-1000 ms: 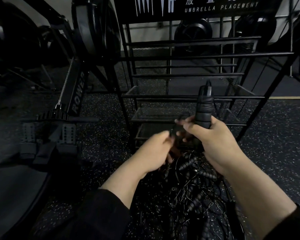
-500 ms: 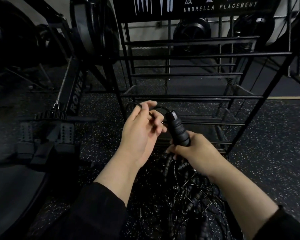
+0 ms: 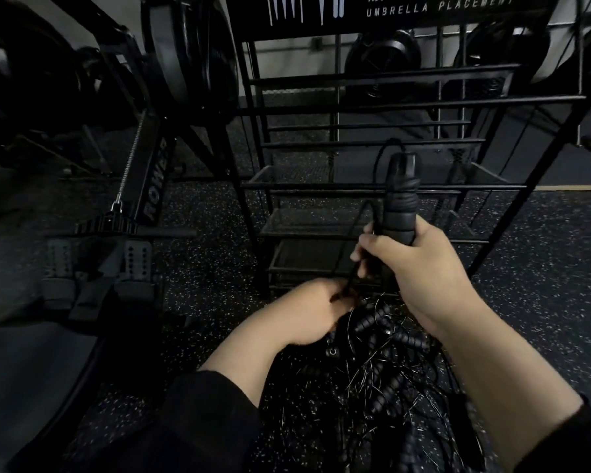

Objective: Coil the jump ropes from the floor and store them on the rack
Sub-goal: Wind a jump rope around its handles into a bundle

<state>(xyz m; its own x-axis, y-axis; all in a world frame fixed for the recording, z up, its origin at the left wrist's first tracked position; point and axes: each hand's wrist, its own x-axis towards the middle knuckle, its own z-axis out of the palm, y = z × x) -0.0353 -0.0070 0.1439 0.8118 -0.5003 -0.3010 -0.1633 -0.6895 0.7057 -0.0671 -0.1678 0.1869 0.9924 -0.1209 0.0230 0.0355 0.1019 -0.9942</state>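
Right hand (image 3: 423,268) grips handle (image 3: 400,199) upright; left hand (image 3: 307,312) pinches cord (image 3: 352,274). Mid-coil. Next likely another wrap, then rack (image 3: 355,104).

Only one view on my feed: head-worn, wide-angle, looking forward and steeply down. Straight lines bow toward the frame edges. Both forearms enter from the bottom edge, so the right hand (image 3: 420,264) and left hand (image 3: 307,312) sit close under the lens, centre and lower-centre. The speckled floor (image 3: 543,268) fills the lower half, seen from close above. The black rack (image 3: 372,104) faces the camera near, its sign (image 3: 437,6) cut by the top edge. A rower (image 3: 152,196) takes the left side. No second view to overlap.
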